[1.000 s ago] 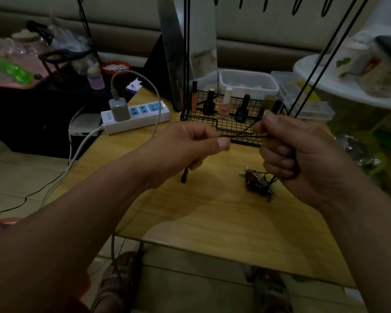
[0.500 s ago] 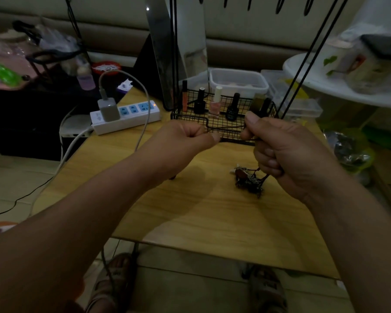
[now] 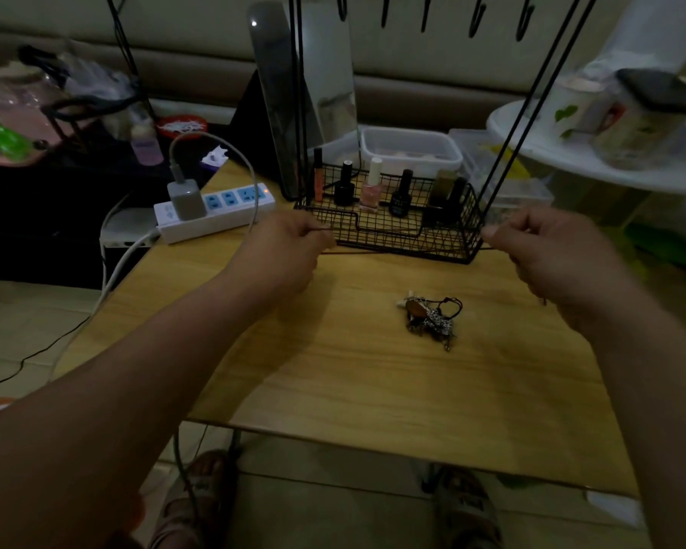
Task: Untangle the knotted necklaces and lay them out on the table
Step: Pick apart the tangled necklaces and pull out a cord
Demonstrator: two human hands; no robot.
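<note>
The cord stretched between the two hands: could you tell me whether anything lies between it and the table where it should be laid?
Nothing visible blocks it. The cord, pinched by the left hand and right hand, hangs just in front of the wire basket; bare table lies below, with the tangled cluster nearer the person.

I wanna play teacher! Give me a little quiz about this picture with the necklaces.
1. True or false: the knotted necklaces lie on the wooden table.
2. What do the left hand and right hand pinch? A) a spoon B) a thin dark cord stretched between them C) a phone
3. Fill in: the nail polish bottles stand in a black wire ____.

Key: 1 true; 2 B; 3 basket.
</note>
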